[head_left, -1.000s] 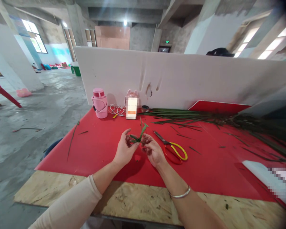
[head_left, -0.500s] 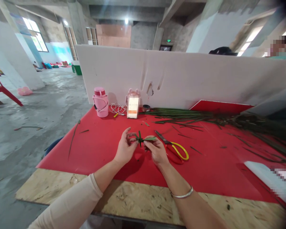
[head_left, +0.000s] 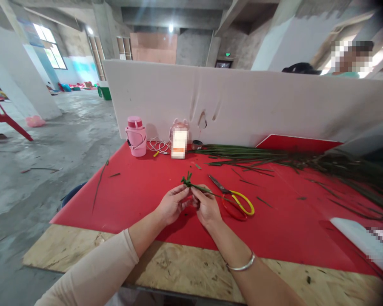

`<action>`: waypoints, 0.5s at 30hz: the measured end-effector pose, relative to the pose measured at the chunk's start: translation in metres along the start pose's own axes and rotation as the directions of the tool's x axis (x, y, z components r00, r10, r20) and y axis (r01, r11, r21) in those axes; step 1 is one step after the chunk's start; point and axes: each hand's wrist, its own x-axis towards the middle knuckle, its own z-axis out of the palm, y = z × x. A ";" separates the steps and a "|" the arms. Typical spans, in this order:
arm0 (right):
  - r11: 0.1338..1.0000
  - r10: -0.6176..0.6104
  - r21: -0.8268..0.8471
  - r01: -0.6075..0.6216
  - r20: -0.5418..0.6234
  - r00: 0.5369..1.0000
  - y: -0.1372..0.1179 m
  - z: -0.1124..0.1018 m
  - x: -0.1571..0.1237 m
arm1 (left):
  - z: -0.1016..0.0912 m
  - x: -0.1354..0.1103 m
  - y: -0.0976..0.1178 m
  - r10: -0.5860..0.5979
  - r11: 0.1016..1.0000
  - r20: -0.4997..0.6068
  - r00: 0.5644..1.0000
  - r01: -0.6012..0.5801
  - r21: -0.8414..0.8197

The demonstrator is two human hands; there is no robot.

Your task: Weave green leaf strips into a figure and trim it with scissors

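A small knotted piece of green leaf (head_left: 187, 182) is pinched between both my hands above the red sheet (head_left: 130, 195). My left hand (head_left: 173, 205) grips it from the left with thumb and fingertips. My right hand (head_left: 206, 206) holds it from the right, and a long narrow leaf strip runs from the knot over that hand. Short leaf ends stick up from the top of the knot. Scissors (head_left: 231, 193) with one yellow and one red handle lie on the sheet just right of my right hand, blades pointing away.
Long green leaves (head_left: 242, 153) lie in a pile along the back right. A pink bottle (head_left: 135, 138), a white cable (head_left: 158, 146) and a phone (head_left: 179, 146) on a stand are by the white board (head_left: 162, 93). Leaf scraps are scattered about. Behind the board shows a person (head_left: 352, 59).
Both hands have turned the knotted leaf, so its ends now point up and the long strip trails right. My left fingers, spread before, are now drawn in below it.
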 end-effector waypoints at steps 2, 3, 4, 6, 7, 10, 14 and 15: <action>0.992 -0.094 -0.085 0.096 0.027 0.995 0.000 0.002 -0.004 | -0.001 0.001 0.000 -0.014 0.999 -0.004 1.000 0.014 -0.040; 0.977 -0.148 -0.148 0.156 0.067 0.987 0.000 0.002 -0.006 | -0.002 0.002 0.000 -0.024 0.997 0.000 1.000 0.024 -0.067; 0.951 -0.198 -0.219 0.220 0.118 0.973 -0.002 0.001 -0.007 | -0.003 0.002 0.002 -0.033 0.995 0.010 0.999 0.034 -0.094; 0.866 -0.293 -0.359 0.347 0.196 0.936 -0.005 -0.004 -0.007 | -0.005 0.004 0.008 -0.048 0.989 0.015 0.999 0.049 -0.140; 0.821 -0.337 -0.413 0.394 0.205 0.919 -0.007 -0.007 -0.005 | -0.006 0.005 0.011 -0.056 0.986 0.002 0.998 0.056 -0.160; 0.785 -0.391 -0.457 0.417 0.156 0.907 -0.011 -0.019 0.006 | -0.008 0.007 0.022 -0.109 0.971 -0.059 0.992 0.093 -0.218; 0.953 -0.140 -0.253 0.163 0.110 0.984 -0.013 -0.028 0.020 | -0.009 0.005 0.025 -0.215 0.943 0.046 0.976 0.220 -0.250; 0.978 -0.065 -0.190 0.089 0.129 0.990 -0.013 -0.028 0.022 | -0.009 0.005 0.024 -0.232 0.938 0.076 0.970 0.244 -0.245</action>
